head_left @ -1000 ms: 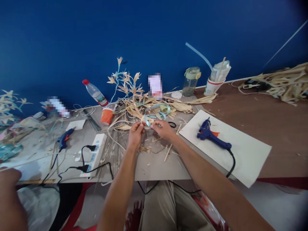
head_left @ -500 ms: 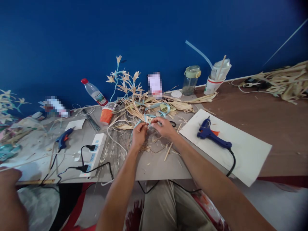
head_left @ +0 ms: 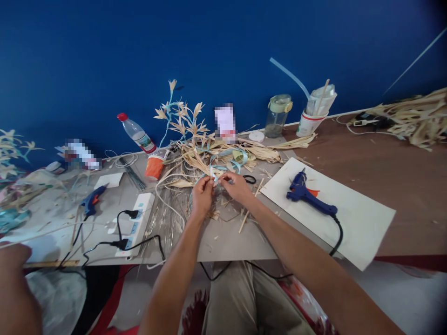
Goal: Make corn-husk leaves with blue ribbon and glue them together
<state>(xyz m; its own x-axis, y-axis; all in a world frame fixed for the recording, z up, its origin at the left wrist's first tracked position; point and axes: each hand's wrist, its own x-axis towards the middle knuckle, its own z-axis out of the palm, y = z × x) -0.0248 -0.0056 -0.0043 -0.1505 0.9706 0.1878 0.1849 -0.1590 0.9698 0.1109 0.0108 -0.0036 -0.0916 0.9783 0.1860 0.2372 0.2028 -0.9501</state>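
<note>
My left hand (head_left: pixel 202 194) is closed in a pinch on a light blue ribbon (head_left: pixel 214 176) at the middle of the table. Close beside it, my right hand (head_left: pixel 238 187) pinches the same ribbon between thumb and finger. The fingertips nearly meet, and what lies inside the pinch is mostly hidden. More ribbon loops across a pile of dried husks (head_left: pixel 261 152) just beyond the hands. Behind them, a blue-wrapped stem with husk flowers (head_left: pixel 179 126) leans toward the wall. Partly covered by my right hand is a black scissor-like handle (head_left: pixel 250 179).
A blue glue gun (head_left: pixel 309 195) lies on a white board (head_left: pixel 356 221) at right. Another glue gun (head_left: pixel 93 202) and a power strip (head_left: pixel 136 225) are at left. An orange cup (head_left: pixel 154 167), bottle (head_left: pixel 138 135) and jar (head_left: pixel 278 116) stand behind. Another person's arm (head_left: pixel 16 284) enters lower left.
My left hand has shifted slightly right, closer to my right hand. The ribbon at the fingertips has changed position, and its earlier upright loop is lower.
</note>
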